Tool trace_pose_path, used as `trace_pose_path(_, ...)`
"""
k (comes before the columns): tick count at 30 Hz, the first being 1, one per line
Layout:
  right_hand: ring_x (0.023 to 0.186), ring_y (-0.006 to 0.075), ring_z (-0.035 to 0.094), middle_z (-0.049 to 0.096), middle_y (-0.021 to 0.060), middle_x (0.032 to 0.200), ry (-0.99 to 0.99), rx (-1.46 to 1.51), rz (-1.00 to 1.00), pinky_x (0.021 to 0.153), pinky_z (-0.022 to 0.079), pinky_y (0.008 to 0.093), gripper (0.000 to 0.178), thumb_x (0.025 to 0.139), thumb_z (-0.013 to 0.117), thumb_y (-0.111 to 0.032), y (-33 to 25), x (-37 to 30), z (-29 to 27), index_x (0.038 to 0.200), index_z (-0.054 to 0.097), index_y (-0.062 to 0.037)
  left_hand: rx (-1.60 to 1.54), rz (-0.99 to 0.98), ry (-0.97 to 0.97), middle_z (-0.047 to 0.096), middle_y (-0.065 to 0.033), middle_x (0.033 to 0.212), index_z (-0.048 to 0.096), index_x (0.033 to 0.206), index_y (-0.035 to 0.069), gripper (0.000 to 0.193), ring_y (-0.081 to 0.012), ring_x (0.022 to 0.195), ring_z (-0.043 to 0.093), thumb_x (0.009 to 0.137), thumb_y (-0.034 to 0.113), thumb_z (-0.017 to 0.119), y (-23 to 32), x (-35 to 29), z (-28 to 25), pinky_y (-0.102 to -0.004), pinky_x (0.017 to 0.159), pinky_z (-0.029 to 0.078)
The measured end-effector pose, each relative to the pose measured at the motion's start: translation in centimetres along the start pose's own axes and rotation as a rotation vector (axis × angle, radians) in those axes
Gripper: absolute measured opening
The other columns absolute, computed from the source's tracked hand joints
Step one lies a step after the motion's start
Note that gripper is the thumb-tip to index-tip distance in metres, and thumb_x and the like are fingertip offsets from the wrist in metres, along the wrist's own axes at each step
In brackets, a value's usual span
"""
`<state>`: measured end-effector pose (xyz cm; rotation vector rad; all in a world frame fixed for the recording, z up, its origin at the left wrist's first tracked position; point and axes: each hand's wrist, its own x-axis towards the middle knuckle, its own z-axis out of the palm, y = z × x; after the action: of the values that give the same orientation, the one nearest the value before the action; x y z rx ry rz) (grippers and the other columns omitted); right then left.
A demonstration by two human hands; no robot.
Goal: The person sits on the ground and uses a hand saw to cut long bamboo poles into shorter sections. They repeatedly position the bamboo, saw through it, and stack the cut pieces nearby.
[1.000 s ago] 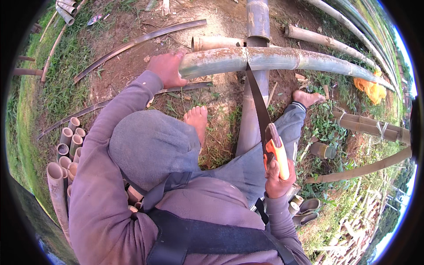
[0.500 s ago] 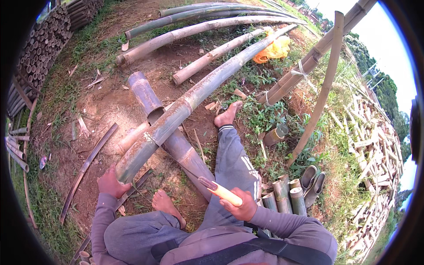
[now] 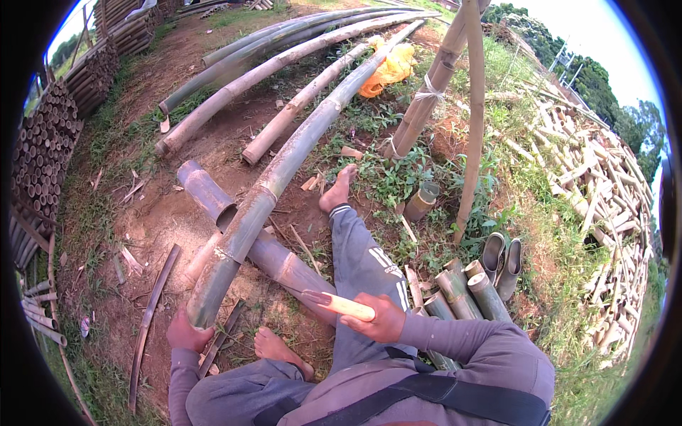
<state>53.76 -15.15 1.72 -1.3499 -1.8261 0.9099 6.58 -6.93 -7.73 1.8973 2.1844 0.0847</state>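
My left hand (image 3: pixel 189 331) is wrapped round the near end of a long greenish bamboo pole (image 3: pixel 249 216). That pole slants away from me and lies across a shorter, thicker bamboo piece (image 3: pixel 284 266). In my right hand (image 3: pixel 383 317) is a hand saw (image 3: pixel 348 307), gripped by its pale wooden handle. Its thin blade shows nearly edge-on and is hard to make out; whether it touches the pole, I cannot tell. Pale dust covers the soil beside the crossing. My bare feet rest on the ground on either side of the thick piece.
More bamboo poles (image 3: pixel 284 60) lie at the far side, near an orange plastic bag (image 3: pixel 387 69). Tied upright poles (image 3: pixel 426 99) stand ahead. Cut bamboo pieces (image 3: pixel 458 295) and a pair of shoes (image 3: pixel 501 266) are at my right. A split strip (image 3: pixel 153 319) lies left.
The whole view has swung, bringing more of the stacks at the left into sight. My left hand stays on the pole's end, and my right still grips the saw.
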Motion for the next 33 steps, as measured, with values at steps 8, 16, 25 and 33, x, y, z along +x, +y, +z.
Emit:
trace_pose_path(8, 0.087, 0.0488, 0.069, 0.071, 0.0262, 0.087, -0.008, -0.031, 0.061, 0.076, 0.054, 0.0548, 0.041, 0.098, 0.074, -0.043, 3.4, 16.2, 11.5, 0.103, 0.065, -0.0036, 0.044, -0.018, -0.016, 0.069, -0.0246, 0.129, 0.043, 0.156, 0.005, 0.113, -0.0412, 0.113, 0.071, 0.064, 0.048, 0.091, 3.0, 0.5, 0.2, -0.0510, 0.097, 0.057)
trace_pose_path(16, 0.063, 0.0284, 0.073, 0.071, 0.0142, 0.073, 0.004, 0.026, 0.092, 0.057, 0.055, 0.0362, 0.024, 0.091, 0.085, -0.013, 1.9, 0.2, 1.9, 0.103, 0.068, -0.0005, 0.037, -0.048, -0.059, 0.073, -0.0222, 0.122, 0.046, 0.155, 0.008, 0.106, -0.0413, 0.110, 0.072, 0.068, 0.052, 0.087, 1.5, -0.1, -0.8, -0.0503, 0.094, 0.058)
trace_pose_path(25, 0.063, 0.0373, 0.070, 0.071, 0.0202, 0.076, 0.112, 0.067, -0.029, 0.059, 0.053, 0.0439, 0.032, 0.095, 0.081, -0.030, 4.2, 16.6, 13.2, 0.097, 0.069, -0.0006, 0.094, -0.041, -0.056, 0.072, -0.0192, 0.129, 0.045, 0.157, 0.013, 0.106, -0.0378, 0.114, 0.073, 0.070, 0.058, 0.086, 2.6, 0.4, -0.5, -0.0497, 0.098, 0.058)
trace_pose_path(33, 0.063, 0.0199, 0.073, 0.070, 0.0100, 0.073, 0.032, 0.018, 0.052, 0.058, 0.054, 0.0342, 0.017, 0.091, 0.082, -0.006, 1.7, -0.2, 1.8, 0.097, 0.067, -0.0014, 0.068, -0.079, -0.080, 0.071, -0.0215, 0.131, 0.047, 0.156, 0.012, 0.106, -0.0391, 0.117, 0.071, 0.069, 0.056, 0.087, 1.0, -0.3, 0.0, -0.0491, 0.101, 0.056)
